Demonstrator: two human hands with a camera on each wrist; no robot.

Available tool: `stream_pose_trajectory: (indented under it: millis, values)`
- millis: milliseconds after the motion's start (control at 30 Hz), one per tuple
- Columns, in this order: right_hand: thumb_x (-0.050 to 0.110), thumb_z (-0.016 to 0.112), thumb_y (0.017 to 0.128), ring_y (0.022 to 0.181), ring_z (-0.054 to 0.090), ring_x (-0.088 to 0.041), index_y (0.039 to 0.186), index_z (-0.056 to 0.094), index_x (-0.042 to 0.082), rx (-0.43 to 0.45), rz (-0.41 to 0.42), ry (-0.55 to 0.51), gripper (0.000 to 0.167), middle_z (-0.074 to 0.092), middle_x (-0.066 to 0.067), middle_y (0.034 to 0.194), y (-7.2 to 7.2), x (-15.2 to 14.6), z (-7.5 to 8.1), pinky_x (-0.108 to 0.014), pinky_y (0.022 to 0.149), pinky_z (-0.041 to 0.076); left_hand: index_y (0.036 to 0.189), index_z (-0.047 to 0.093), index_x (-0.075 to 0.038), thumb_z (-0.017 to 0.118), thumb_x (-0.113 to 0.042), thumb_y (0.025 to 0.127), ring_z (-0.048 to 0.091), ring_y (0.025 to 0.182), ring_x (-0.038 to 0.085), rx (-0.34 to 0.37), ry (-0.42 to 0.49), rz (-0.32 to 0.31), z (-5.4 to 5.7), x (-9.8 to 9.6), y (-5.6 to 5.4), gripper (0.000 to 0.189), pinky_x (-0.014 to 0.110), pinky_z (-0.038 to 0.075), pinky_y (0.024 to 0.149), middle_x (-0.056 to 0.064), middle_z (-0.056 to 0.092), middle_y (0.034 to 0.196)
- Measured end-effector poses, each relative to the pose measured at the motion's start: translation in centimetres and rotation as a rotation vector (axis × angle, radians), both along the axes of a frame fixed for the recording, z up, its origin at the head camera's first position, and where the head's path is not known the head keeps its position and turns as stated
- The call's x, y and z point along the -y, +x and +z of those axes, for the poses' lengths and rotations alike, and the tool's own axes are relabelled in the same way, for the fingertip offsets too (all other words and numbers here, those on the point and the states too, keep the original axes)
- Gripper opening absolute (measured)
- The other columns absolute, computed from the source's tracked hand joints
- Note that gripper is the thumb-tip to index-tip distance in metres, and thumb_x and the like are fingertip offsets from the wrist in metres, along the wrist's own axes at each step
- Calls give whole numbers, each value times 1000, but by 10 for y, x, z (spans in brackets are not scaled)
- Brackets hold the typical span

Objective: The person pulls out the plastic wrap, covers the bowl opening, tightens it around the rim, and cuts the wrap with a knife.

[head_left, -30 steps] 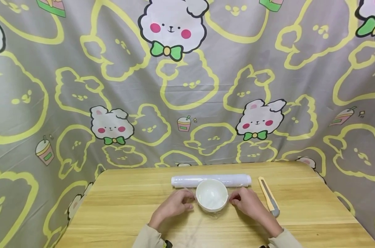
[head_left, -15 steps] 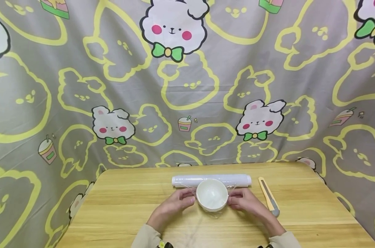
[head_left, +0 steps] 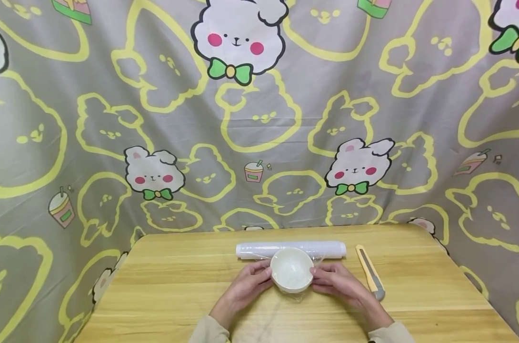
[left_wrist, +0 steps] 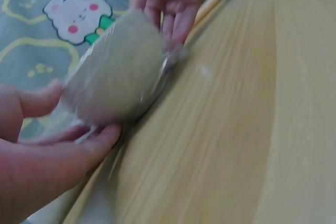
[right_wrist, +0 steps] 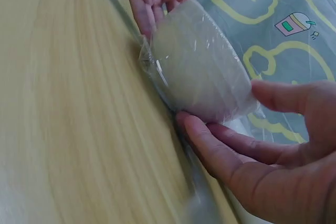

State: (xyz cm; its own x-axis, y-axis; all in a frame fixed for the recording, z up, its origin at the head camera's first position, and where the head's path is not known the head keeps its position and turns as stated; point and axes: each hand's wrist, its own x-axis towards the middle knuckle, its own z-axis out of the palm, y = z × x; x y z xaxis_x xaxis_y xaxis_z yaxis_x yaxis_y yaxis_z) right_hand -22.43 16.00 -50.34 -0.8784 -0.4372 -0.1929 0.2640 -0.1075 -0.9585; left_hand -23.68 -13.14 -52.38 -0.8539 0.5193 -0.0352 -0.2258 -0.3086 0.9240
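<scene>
A white bowl (head_left: pixel 292 270) wrapped in clear cling film stands at the middle of the table in the head view. My left hand (head_left: pixel 245 287) holds its left side, thumb near the rim and fingers lower on the wall. On the opposite side my right hand (head_left: pixel 340 285) grips it in the same way. Both wrist views show the film stretched over the bowl's outer wall (right_wrist: pixel 202 61). A crumpled bit of film (right_wrist: pixel 146 56) sticks out near the base on the side towards me. Loose film also shows by the left fingers (left_wrist: pixel 102 140).
Right behind the bowl lies a white roll of cling film (head_left: pixel 253 250). A yellow and grey utility knife (head_left: pixel 369 271) rests to the right of my right hand. The wooden table (head_left: pixel 178 281) ends at a patterned grey curtain (head_left: pixel 268 119).
Both hands have drawn in against the bowl's sides, their thumbs now up at its rim. Film edges that stuck out at both sides lie closer to the bowl.
</scene>
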Motion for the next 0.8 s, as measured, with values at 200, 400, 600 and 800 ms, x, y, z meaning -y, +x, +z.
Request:
stream_pose_trajectory:
  millis: [200, 400, 600, 800]
  values:
    - [12, 60, 103, 101, 70, -21, 122, 58, -18, 34, -12, -52, 35, 71, -15, 106, 3, 3, 1, -37, 97, 56, 148, 32, 20, 51, -2, 105, 50, 136, 33, 81, 20, 91, 2, -5, 4, 51, 49, 36, 116, 32, 44, 150]
    - [12, 58, 104, 103, 69, -22, 125, 57, -18, 46, 9, -70, 37, 72, -15, 108, 0, 1, -2, -38, 98, 55, 149, 29, 19, 50, -2, 105, 42, 142, 36, 115, 51, 100, 3, -6, 3, 54, 52, 29, 120, 32, 37, 155]
    - [16, 56, 106, 109, 68, -26, 127, 56, -19, 10, 40, -8, 41, 70, -20, 116, -3, -12, 0, -39, 98, 55, 151, 22, 20, 49, -7, 107, 40, 144, 35, 126, 49, 125, 8, 2, 12, 59, 52, 26, 122, 30, 36, 156]
    - [14, 62, 102, 85, 72, -27, 110, 67, -16, -357, -187, 462, 31, 73, -20, 96, -1, -30, 27, -34, 73, 62, 155, 16, 14, 49, -6, 104, 49, 130, 34, 282, 88, 292, 23, 0, 42, 64, 54, 31, 119, 27, 47, 141]
